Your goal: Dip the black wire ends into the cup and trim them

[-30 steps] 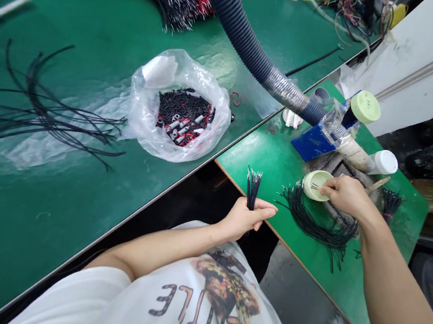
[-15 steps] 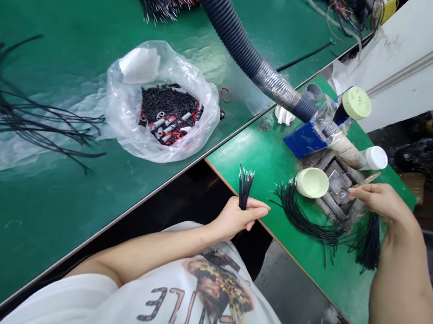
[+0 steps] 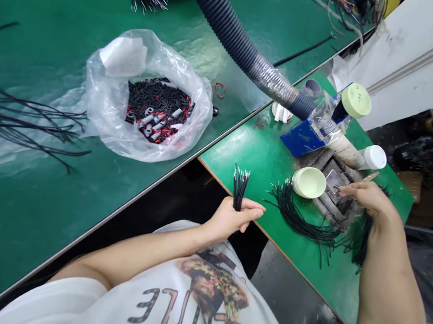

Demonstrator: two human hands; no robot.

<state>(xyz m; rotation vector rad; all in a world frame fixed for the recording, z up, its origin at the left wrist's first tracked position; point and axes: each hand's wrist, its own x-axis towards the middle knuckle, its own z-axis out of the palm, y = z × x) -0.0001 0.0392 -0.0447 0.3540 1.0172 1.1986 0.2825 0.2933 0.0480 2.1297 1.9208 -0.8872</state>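
Head view: left hand [image 3: 231, 218] grips wire bundle [image 3: 240, 186] near table edge [image 3: 217, 172]; right hand [image 3: 367, 197] pinches wires [image 3: 336, 187], clear of cup [image 3: 310, 183].

1. Cup [image 3: 309, 182]: plain pale green inside and out;
2. Tabletop [image 3: 239, 146] under the cup: green, smudged dark in places;
3. Loose wires [image 3: 301, 219] just beside the cup: black, with silvery tips;
4. Held wires [image 3: 239, 190] left of the cup: black too, tipped in silver;
5. Box [image 3: 302, 138] beyond the cup: solid blue;
6. Hose [image 3: 227, 28] beyond the cup and to its left: dark blue-grey, ribbed, banded in silver near its lower end;
7. Bag [image 3: 104, 106] well left of the cup: milky clear, around black, red and grey pieces [image 3: 158, 101];
8. Shirt [image 3: 112, 299] on the near side of the cup: white, lettered in tan and black, printed in brown and yellow.
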